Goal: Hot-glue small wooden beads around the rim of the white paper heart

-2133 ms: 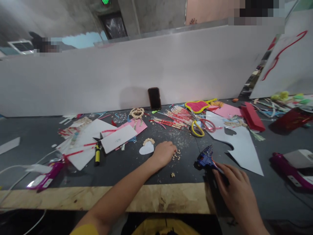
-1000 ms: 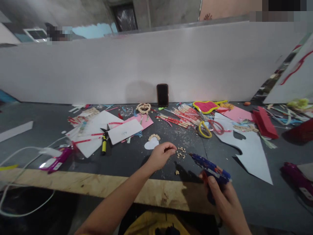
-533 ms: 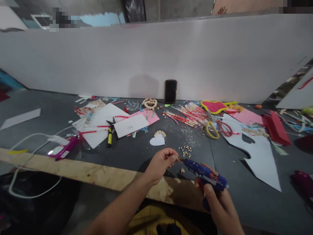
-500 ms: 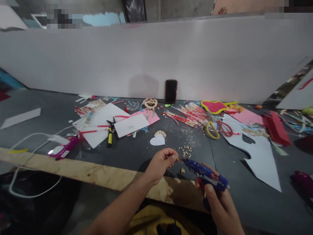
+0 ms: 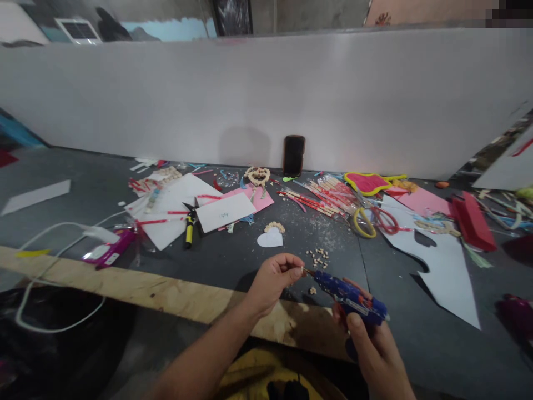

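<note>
My right hand (image 5: 366,333) is wrapped around a blue hot glue gun (image 5: 350,295), its nozzle pointing left. At the nozzle's tip, my left hand (image 5: 277,278) pinches a small pale bead (image 5: 302,269) between thumb and fingertips, mostly hidden. Beyond my left hand lies a white paper heart (image 5: 270,238), with a curved row of wooden beads (image 5: 275,227) along its upper edge. Several loose beads (image 5: 320,257) are scattered just past the glue gun, and a small clump of beads (image 5: 312,290) sits under its nozzle.
Pliers (image 5: 189,228) and paper sheets lie to the left, near a purple device (image 5: 112,249) with a white cable. Scissors (image 5: 364,222), striped sticks (image 5: 316,203) and cut white sheet (image 5: 449,278) lie to the right. A phone (image 5: 293,155) leans against the white panel (image 5: 187,94).
The view has shifted slightly. Both hands keep nearly the same pose, with the glue gun's nozzle still at the left fingertips.
</note>
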`<action>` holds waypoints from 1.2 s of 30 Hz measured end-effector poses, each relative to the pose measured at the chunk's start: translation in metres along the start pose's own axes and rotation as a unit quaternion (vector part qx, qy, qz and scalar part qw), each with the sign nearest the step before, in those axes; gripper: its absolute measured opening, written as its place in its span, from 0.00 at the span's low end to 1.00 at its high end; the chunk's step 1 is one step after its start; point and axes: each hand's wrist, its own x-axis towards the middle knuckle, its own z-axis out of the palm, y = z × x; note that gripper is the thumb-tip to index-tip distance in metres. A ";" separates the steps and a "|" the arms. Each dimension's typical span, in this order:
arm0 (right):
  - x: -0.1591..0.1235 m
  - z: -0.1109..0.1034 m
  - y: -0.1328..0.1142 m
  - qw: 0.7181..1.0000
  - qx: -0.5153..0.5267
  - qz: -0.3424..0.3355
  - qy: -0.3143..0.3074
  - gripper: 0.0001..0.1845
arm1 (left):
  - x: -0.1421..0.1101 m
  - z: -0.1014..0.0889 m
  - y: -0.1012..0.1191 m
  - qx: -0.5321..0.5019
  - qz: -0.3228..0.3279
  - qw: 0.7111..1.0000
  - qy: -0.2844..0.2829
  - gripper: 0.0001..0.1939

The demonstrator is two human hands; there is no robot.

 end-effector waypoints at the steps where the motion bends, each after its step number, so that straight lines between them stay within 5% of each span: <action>1: 0.000 0.000 0.000 1.000 -0.001 -0.002 -0.002 0.20 | 0.000 0.000 0.000 -0.004 0.003 1.000 -0.001 0.11; 29: -0.009 0.001 0.009 0.996 0.057 0.065 0.031 0.25 | -0.001 0.001 -0.003 0.027 -0.005 0.999 0.022 0.12; 36: -0.007 -0.003 0.011 0.999 0.013 0.029 0.021 0.25 | -0.001 0.003 0.000 0.020 -0.008 0.999 0.025 0.13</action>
